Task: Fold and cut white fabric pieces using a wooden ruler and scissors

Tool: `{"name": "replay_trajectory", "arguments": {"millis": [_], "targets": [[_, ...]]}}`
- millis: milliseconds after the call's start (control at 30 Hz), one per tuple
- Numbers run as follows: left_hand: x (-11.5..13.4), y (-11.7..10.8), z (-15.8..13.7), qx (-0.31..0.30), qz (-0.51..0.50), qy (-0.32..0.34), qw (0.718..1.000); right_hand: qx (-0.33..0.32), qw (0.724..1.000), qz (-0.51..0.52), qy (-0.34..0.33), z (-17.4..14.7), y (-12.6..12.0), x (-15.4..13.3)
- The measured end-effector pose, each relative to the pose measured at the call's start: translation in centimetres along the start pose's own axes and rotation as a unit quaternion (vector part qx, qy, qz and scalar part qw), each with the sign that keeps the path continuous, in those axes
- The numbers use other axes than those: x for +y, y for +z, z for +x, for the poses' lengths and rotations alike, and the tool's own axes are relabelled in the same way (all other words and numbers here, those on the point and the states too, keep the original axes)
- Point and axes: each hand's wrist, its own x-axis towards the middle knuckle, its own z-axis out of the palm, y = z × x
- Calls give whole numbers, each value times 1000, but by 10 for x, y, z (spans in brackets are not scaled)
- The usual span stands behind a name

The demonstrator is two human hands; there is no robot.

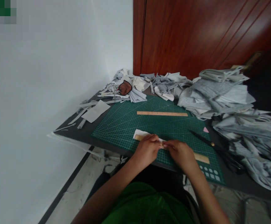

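Note:
A narrow white strip of cloth (140,133) lies along a wooden ruler (202,158) near the front edge of the green cutting mat (121,124). My left hand (148,148) is closed on the strip, its fingers bent and pressed together over the ruler. Right beside it, my right hand (180,154) pinches the same strip, thumb and fingertips almost meeting those of the left. The hands cover the middle of the strip and ruler. Whether the cloth is folded around the ruler cannot be seen.
A second wooden ruler (162,114) lies farther back on the mat. Black scissors (219,149) rest at its right edge, near a pink scrap (205,129). Grey cloth (217,96) is piled on the right. Scraps (135,85) and a white sheet (96,111) lie back left.

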Motion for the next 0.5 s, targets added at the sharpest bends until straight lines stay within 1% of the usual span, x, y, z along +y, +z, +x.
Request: {"name": "replay_trajectory", "arguments": {"millis": [100, 200, 300, 400, 500], "targets": [[7, -4, 6, -14, 48, -12, 999, -10, 998, 57, -6, 3, -1, 4], [16, -10, 13, -30, 99, -18, 994, -23, 992, 122, -27, 4, -7, 11], [21, -13, 21, -47, 141, -1, 989, -7, 979, 200, -45, 1, -17, 22], [20, -11, 27, -56, 148, -7, 987, 7, 962, 268, -42, -3, -25, 32], [14, -7, 30, -59, 145, -21, 987, 14, 946, 322, -44, -1, -23, 39]]}}
